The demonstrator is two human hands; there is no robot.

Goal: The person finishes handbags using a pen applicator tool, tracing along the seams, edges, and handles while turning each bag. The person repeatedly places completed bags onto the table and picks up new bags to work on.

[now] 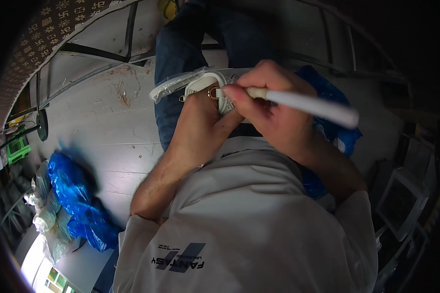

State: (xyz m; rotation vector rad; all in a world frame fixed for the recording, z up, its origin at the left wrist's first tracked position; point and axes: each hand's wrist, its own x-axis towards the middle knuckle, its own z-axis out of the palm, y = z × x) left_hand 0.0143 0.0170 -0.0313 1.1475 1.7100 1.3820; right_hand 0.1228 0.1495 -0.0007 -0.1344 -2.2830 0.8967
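In my lap is a white item with a curved strap [210, 77], which looks like part of a small bag. A gold-coloured ring [212, 93] sits on it, and clear plastic film [167, 89] covers its left side. My left hand [198, 122] is closed around the item from below, its fingertips partly hidden. My right hand [283, 110] grips a slim white-handled tool [322, 106], smeared by motion, over the item's right side. The tool's working tip is hidden behind my right fingers.
Blue plastic bags lie on the floor, one at left [78, 190] and one at right [327, 97]. Dry fibres [125, 93] are scattered on the floor. A patterned cloth [49, 29] hangs over a metal frame. A green stool [18, 149] stands far left.
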